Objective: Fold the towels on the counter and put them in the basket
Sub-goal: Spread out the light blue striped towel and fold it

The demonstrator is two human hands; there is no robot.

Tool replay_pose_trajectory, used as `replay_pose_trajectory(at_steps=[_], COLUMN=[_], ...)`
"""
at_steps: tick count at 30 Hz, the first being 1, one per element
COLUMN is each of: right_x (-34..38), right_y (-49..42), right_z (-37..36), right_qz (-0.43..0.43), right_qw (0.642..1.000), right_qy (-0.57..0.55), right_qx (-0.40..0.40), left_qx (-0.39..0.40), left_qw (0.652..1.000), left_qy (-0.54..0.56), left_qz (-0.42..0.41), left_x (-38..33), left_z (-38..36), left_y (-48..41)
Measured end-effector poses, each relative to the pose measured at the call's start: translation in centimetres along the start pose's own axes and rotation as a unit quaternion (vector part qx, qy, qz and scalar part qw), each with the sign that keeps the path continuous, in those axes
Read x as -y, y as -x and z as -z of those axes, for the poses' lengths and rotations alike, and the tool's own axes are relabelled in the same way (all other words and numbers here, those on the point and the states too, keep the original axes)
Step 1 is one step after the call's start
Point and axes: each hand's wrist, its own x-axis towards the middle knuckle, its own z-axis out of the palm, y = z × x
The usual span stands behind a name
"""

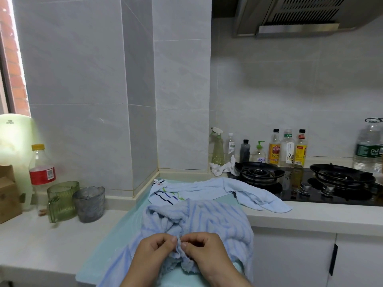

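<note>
A crumpled blue striped towel lies on the counter's near edge, partly hanging over it. My left hand and my right hand meet at its front, each pinching the same bunched edge of cloth between thumb and fingers. Behind it a second light blue towel with dark and green stripes at one end is spread loosely, reaching right beside the stove. A pale green mat lies under both towels. No basket is in view.
A black gas stove fills the right counter, with bottles and a spray bottle along the wall. A white rag sits by the burner. Left: green cup, grey cup, soda bottle, cardboard box.
</note>
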Motion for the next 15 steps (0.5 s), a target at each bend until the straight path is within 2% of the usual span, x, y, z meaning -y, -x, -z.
replay_pose_trajectory(at_steps=[6, 15], right_x=[-0.1, -0.2], right_y=[-0.4, -0.8], right_z=[0.0, 0.3], right_qz=[0.028, 0.003], right_qw=[0.995, 0.993], right_qy=[0.089, 0.067], right_qx=[0.038, 0.092], left_qx=[-0.038, -0.057], left_qw=[0.998, 0.997], left_qy=[0.043, 0.031], left_qz=[0.014, 0.039], left_x=[0.0, 0.9], left_z=[-0.4, 0.2], left_y=[-0.4, -1.1])
